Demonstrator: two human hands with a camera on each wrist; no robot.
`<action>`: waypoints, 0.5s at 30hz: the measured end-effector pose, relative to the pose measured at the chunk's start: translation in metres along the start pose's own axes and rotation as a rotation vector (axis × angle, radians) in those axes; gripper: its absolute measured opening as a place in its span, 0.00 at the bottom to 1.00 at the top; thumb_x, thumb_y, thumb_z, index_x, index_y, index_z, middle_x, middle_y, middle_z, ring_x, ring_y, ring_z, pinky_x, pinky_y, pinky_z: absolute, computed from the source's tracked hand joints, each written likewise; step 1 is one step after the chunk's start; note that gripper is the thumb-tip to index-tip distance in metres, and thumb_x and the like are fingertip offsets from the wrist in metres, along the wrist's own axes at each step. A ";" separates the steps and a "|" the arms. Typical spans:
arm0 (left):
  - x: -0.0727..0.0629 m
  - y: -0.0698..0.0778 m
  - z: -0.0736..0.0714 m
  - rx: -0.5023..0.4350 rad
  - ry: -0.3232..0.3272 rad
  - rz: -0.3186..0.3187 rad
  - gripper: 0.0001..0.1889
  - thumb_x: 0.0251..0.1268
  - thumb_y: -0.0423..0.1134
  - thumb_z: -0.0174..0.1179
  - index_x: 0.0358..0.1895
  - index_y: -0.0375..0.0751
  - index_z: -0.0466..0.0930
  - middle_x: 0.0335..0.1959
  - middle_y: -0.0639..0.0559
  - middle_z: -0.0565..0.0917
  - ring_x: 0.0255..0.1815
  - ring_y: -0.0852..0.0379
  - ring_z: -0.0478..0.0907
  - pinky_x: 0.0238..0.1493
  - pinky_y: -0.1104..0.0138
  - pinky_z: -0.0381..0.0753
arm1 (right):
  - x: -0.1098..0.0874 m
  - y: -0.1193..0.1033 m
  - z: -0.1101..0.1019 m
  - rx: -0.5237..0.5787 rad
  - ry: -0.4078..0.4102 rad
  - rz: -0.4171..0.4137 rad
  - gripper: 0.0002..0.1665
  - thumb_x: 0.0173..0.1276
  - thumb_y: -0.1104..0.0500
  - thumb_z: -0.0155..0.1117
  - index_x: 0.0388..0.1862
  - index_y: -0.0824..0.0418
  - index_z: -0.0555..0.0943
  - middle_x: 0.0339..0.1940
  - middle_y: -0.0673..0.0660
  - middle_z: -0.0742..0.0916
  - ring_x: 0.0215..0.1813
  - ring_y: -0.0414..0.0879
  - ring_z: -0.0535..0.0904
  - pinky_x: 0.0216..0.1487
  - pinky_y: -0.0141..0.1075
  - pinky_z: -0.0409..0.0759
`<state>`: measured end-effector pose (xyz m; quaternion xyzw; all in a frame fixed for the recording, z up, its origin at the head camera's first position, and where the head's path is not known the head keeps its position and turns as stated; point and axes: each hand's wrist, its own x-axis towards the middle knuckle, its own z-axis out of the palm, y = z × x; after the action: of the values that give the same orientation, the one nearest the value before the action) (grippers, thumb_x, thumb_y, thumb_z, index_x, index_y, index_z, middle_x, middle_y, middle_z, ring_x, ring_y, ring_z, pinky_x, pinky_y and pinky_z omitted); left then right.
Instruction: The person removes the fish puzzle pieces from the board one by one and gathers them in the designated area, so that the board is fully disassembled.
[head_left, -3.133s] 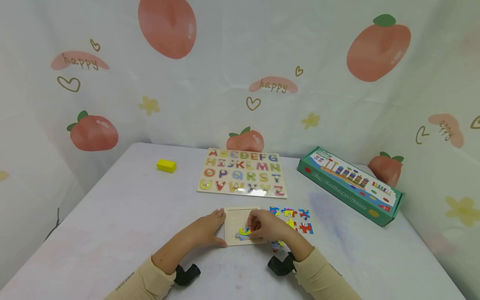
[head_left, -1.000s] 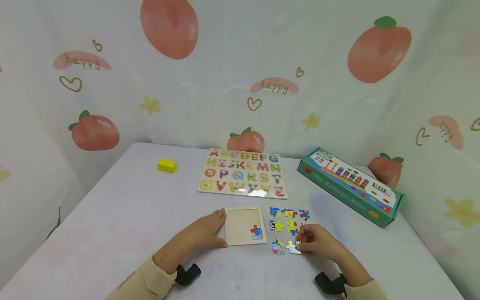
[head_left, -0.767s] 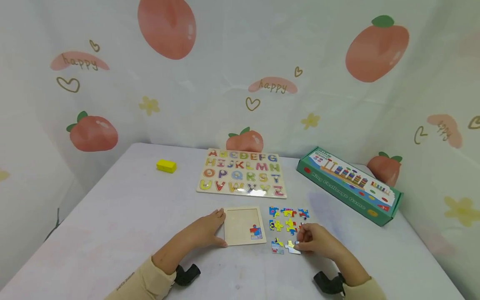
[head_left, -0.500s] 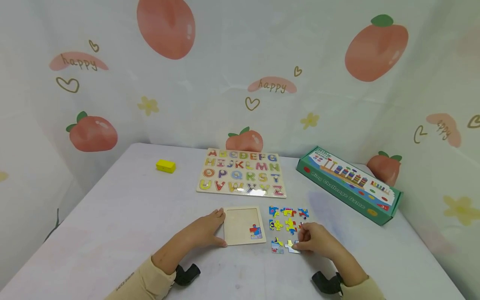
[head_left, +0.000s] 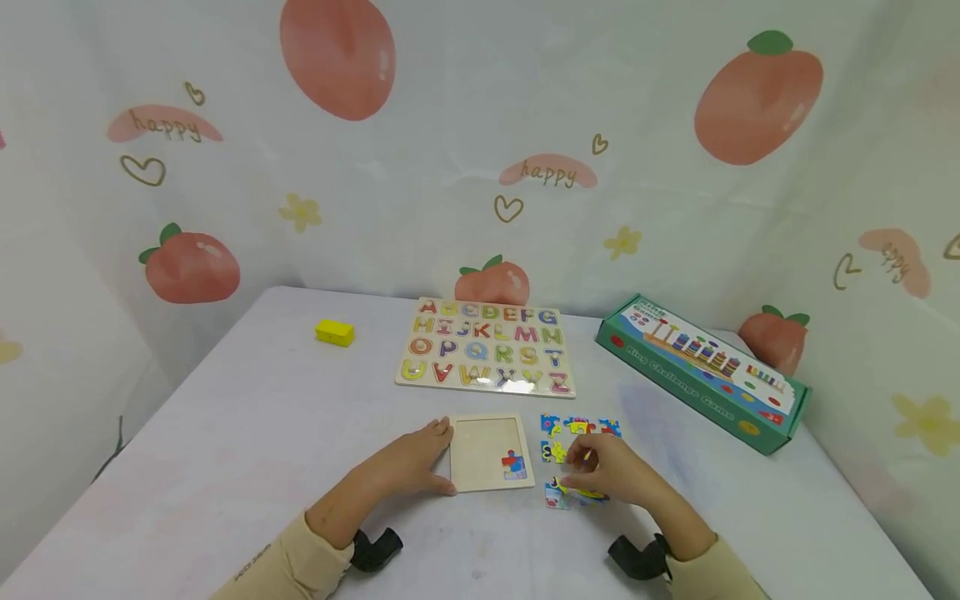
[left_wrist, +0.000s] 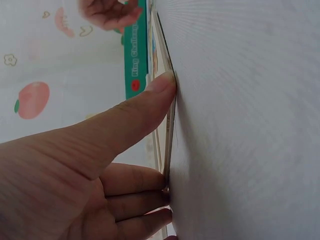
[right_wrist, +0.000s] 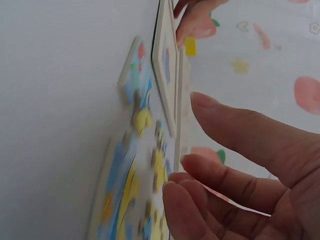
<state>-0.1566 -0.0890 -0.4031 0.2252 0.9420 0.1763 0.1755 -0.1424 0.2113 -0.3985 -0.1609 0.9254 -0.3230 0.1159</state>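
My left hand (head_left: 408, 462) rests along the left side of a square wooden puzzle tray (head_left: 476, 454), fingers extended. In the left wrist view the thumb (left_wrist: 160, 82) presses the tray's edge. One red-and-blue jigsaw piece (head_left: 514, 465) lies in the tray's lower right corner. Right of the tray, my right hand (head_left: 618, 471) hovers over rows of loose pieces, covering some. Its thumb and fingers stand apart with nothing between them, as the right wrist view shows. Beneath it lies a yellow-and-blue piece (head_left: 592, 497), beside a pale blue piece (head_left: 553, 497) nearest the tray.
A wooden alphabet board (head_left: 486, 346) lies behind the tray. A green Ring Challenge Game box (head_left: 705, 375) stands at the back right, and a yellow block (head_left: 334, 332) at the back left. A printed cloth (head_left: 420, 208) hangs behind the white table (head_left: 285, 442).
A yellow-and-blue piece has gone from the tray, and one now lies in the bottom row. My right hand has left the tray, touched that piece, then released it, shifting left. My left hand stays.
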 end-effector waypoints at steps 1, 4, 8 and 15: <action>0.000 0.000 0.000 -0.003 0.000 0.001 0.46 0.49 0.50 0.69 0.68 0.29 0.59 0.72 0.39 0.58 0.74 0.45 0.54 0.71 0.53 0.59 | 0.004 -0.003 0.001 0.004 -0.008 -0.007 0.15 0.52 0.54 0.73 0.33 0.61 0.79 0.28 0.49 0.79 0.28 0.39 0.70 0.26 0.26 0.71; 0.000 0.000 0.000 -0.004 -0.002 0.004 0.46 0.48 0.50 0.69 0.68 0.29 0.59 0.72 0.39 0.58 0.74 0.45 0.54 0.71 0.53 0.59 | 0.013 -0.012 0.007 0.012 -0.029 -0.005 0.17 0.53 0.56 0.73 0.39 0.62 0.81 0.32 0.51 0.81 0.28 0.40 0.72 0.26 0.27 0.73; 0.000 0.001 0.002 0.003 -0.007 0.012 0.46 0.48 0.50 0.69 0.68 0.29 0.59 0.72 0.39 0.58 0.74 0.45 0.55 0.71 0.53 0.59 | 0.023 -0.024 0.015 0.009 -0.052 0.021 0.21 0.53 0.56 0.73 0.44 0.63 0.81 0.36 0.52 0.81 0.28 0.41 0.71 0.24 0.28 0.72; 0.000 0.002 0.001 0.010 -0.003 0.014 0.46 0.48 0.50 0.70 0.67 0.29 0.60 0.72 0.39 0.59 0.73 0.45 0.55 0.71 0.53 0.59 | 0.035 -0.040 0.022 -0.037 -0.086 0.021 0.22 0.51 0.57 0.74 0.44 0.63 0.80 0.36 0.51 0.78 0.30 0.43 0.70 0.26 0.29 0.70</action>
<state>-0.1552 -0.0871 -0.4036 0.2330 0.9411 0.1724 0.1744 -0.1584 0.1559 -0.3936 -0.1669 0.9271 -0.2974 0.1558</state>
